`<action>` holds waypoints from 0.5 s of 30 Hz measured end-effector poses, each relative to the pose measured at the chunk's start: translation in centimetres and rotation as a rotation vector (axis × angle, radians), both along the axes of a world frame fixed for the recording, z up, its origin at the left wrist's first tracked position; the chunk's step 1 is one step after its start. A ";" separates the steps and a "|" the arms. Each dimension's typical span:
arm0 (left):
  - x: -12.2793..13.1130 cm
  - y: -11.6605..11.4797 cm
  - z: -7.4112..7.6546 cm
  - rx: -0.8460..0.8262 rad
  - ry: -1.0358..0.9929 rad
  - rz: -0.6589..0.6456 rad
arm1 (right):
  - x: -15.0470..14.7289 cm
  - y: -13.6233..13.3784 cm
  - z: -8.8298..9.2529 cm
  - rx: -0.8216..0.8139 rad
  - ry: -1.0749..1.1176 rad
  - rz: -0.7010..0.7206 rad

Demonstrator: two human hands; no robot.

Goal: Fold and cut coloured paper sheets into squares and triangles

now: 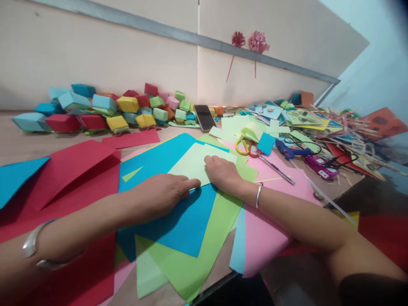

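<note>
Pale green paper (189, 163) lies on top of the blue sheet (191, 227), toward its far right part. L hand (172, 191) is at the paper's near edge, thumb out along it, other fingers curled & partly hidden; grip is narrow, but can't tell if it pinches the edge or only presses. R hand (223, 172) rests on the paper's right part, fingers bunched & bent, tips hidden; again can't tell pinch vs. press. So the paper sits under & btwn the two grips, its middle uncovered.

To do it well, IMO: press evenly w/ R fingers, line up edges b4 any hard crease, & let L thumb guard the near edge so it doesn't skew. Loose layers could slide, esp. the green sheet (223, 216) under the blue sheet, so best bear straight down, not sideways. Scissors (241, 153) lie right of the blue sheet, phone (205, 118) beyond it, red paper (75, 161) left.
</note>
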State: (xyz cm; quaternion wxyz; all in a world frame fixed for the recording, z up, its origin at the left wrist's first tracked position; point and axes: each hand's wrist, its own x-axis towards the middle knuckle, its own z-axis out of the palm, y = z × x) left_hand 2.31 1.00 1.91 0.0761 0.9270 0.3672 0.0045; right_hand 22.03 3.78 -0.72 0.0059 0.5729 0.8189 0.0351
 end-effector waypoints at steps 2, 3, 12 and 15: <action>-0.2 0.1 0.0 -0.004 0.033 -0.012 | 0.0 0.0 0.0 -0.005 0.000 0.005; -0.2 0.1 0.0 -0.005 0.055 -0.021 | 0.0 0.0 0.0 0.001 -0.002 0.005; -0.4 0.1 -0.5 0.037 0.053 -0.052 | 1.8 0.3 0.5 0.067 -0.090 -0.087; -0.4 -0.1 -0.3 0.060 0.068 -0.070 | 3.3 0.2 1.1 0.102 -0.170 -0.166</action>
